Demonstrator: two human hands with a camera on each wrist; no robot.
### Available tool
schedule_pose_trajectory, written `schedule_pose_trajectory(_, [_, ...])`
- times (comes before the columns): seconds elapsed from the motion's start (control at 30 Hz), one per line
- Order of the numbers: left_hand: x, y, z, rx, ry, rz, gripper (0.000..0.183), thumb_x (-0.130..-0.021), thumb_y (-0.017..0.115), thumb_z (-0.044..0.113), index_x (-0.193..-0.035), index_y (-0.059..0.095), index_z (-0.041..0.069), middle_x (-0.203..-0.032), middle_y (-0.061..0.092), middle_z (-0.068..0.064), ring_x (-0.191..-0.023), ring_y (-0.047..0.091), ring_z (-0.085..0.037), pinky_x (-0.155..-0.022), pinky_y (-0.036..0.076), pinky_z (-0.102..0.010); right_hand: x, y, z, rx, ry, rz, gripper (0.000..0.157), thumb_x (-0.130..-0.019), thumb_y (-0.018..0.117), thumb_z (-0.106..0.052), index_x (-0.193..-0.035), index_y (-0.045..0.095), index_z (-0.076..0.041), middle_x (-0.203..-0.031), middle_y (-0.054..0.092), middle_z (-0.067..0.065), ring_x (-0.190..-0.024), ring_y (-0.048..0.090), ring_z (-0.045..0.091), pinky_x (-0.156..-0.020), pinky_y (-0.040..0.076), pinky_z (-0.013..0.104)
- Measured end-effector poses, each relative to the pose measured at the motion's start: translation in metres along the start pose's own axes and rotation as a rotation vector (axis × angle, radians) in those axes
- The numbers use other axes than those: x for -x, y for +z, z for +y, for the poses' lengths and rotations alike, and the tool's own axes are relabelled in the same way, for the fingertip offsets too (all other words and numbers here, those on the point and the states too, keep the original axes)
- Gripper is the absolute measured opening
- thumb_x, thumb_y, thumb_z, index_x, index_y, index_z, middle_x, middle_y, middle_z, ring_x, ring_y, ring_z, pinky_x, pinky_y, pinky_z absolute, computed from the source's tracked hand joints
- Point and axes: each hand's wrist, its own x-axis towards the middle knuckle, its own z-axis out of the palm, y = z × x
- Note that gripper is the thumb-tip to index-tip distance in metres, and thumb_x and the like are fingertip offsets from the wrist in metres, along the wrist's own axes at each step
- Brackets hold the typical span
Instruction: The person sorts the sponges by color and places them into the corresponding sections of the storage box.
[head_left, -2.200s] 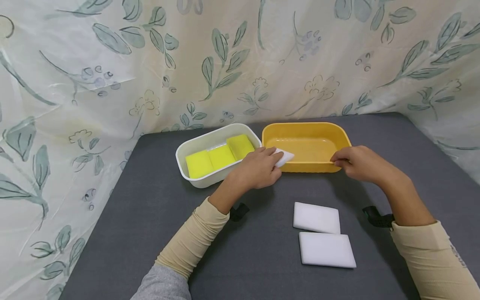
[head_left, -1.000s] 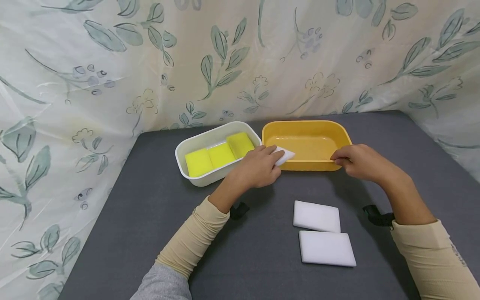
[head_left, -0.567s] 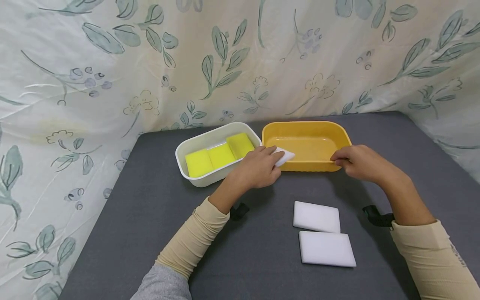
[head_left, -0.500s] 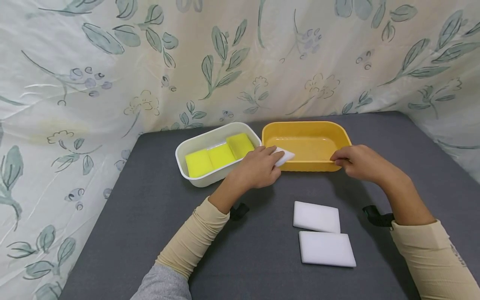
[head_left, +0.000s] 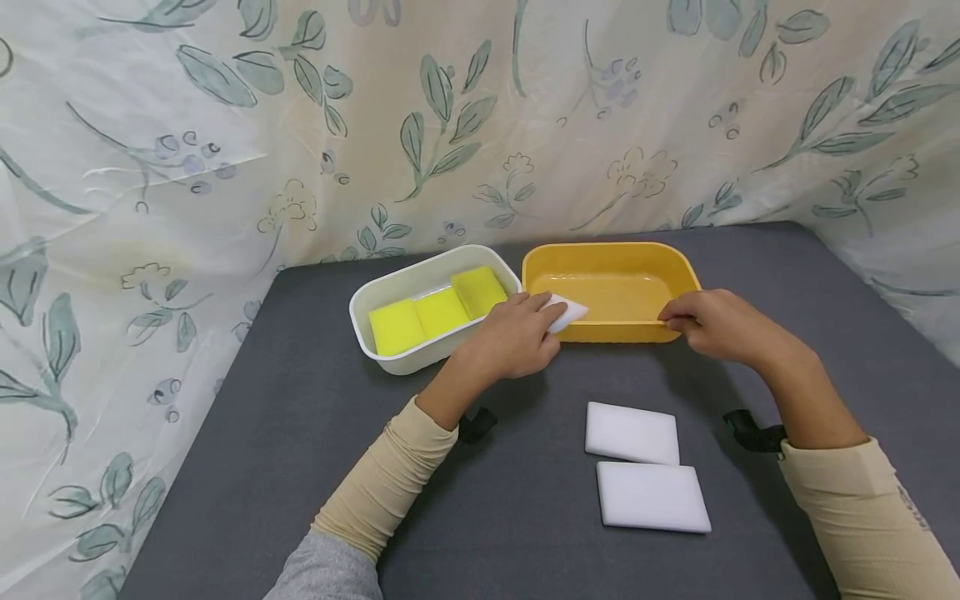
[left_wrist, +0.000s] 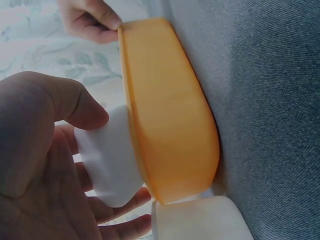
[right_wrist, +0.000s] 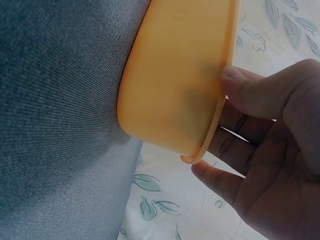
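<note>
My left hand (head_left: 517,337) holds a white sponge (head_left: 568,312) at the near left corner of the yellow plastic tub (head_left: 618,333). The left wrist view shows the thumb on one side of that sponge (left_wrist: 111,160) and the fingers on the other, beside the tub's rim. At the near right corner, my right hand (head_left: 727,327) pinches the tub's rim, thumb outside and fingers within, as the right wrist view shows. Two more white sponges, a farther one (head_left: 632,432) and a nearer one (head_left: 653,497), lie flat on the table between my forearms.
A white plastic tub (head_left: 412,360) stands angled at the yellow tub's left, holding yellow sponges (head_left: 441,312) in a row. Both tubs are near the back edge of the dark grey table (head_left: 300,433). A leaf-patterned curtain (head_left: 480,117) hangs behind and along the left.
</note>
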Motion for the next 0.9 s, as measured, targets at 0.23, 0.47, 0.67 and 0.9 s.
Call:
schedule_pose_trajectory(0.23, [0.0010, 0.0050, -0.0013, 0.006, 0.005, 0.023, 0.055, -0.102, 0.045, 0.028, -0.156, 0.038, 0.018, -0.160, 0.033, -0.008, -0.144, 0.031, -0.028, -0.117, 0.024, -0.043, -0.0003, 0.0013, -0.0004, 0.004, -0.014, 0.021, 0.016, -0.093, 0.065, 0.004, -0.105, 0.074, 0.006, -0.099, 0.072, 0.014, -0.080, 0.063, 0.024, -0.077, 0.054, 0.050])
schedule_pose_trajectory(0.47, [0.0002, 0.0048, 0.0000, 0.013, -0.004, 0.026, 0.055, -0.102, 0.046, 0.028, -0.155, 0.040, 0.018, -0.160, 0.033, -0.007, -0.144, 0.031, -0.028, -0.116, 0.026, -0.045, 0.0001, 0.0010, 0.0008, 0.003, -0.007, 0.016, 0.015, -0.092, 0.065, 0.004, -0.104, 0.074, 0.006, -0.098, 0.072, 0.014, -0.078, 0.062, 0.024, -0.076, 0.053, 0.050])
schedule_pose_trajectory(0.67, [-0.0031, 0.0027, 0.0005, 0.009, 0.008, 0.033, 0.050, -0.103, 0.046, 0.026, -0.152, 0.046, 0.018, -0.157, 0.038, -0.008, -0.144, 0.031, -0.030, -0.116, 0.026, -0.047, 0.0006, 0.0006, 0.0002, 0.001, -0.015, 0.025, 0.015, -0.092, 0.065, 0.005, -0.104, 0.074, 0.006, -0.098, 0.072, 0.014, -0.078, 0.062, 0.023, -0.075, 0.053, 0.048])
schedule_pose_trajectory(0.9, [-0.0059, 0.0013, 0.0012, -0.004, -0.004, -0.001, 0.049, -0.105, 0.045, 0.025, -0.154, 0.044, 0.021, -0.159, 0.036, -0.005, -0.148, 0.024, -0.031, -0.118, 0.020, -0.046, 0.0027, 0.0007, -0.0013, 0.000, -0.021, 0.033, 0.015, -0.092, 0.065, 0.005, -0.103, 0.074, 0.006, -0.098, 0.072, 0.015, -0.077, 0.062, 0.023, -0.076, 0.054, 0.048])
